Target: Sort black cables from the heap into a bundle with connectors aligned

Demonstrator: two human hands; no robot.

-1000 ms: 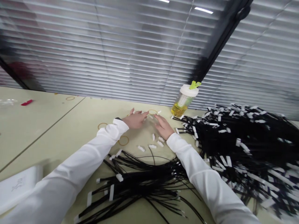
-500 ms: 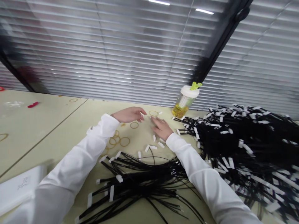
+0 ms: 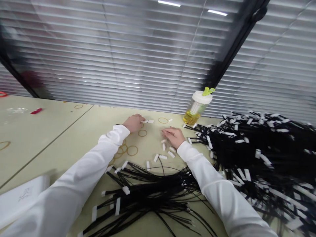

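My left hand (image 3: 134, 123) is curled at the far side of the table, its fingertips pinched on a small white plastic tab (image 3: 147, 121). My right hand (image 3: 174, 137) lies palm down with the fingers together, holding nothing that I can see. Just below it are several loose white tabs (image 3: 163, 147). Tan rubber bands (image 3: 142, 133) lie near my left hand. Closer to me is a bundle of thin black cables (image 3: 148, 197) with white tabs at their ends. A much larger heap of the same cables (image 3: 259, 154) lies to the right.
A plastic bottle (image 3: 197, 108) with yellow liquid and a green clip stands at the far edge of the table. A white pad (image 3: 22, 197) lies at the lower left. Window blinds (image 3: 123, 56) rise behind the table, and a red piece (image 3: 36, 111) lies far left.
My left hand has drawn together from an outstretched pose and now pinches the white tab. My right hand has shifted slightly nearer, and the view has tilted a little.
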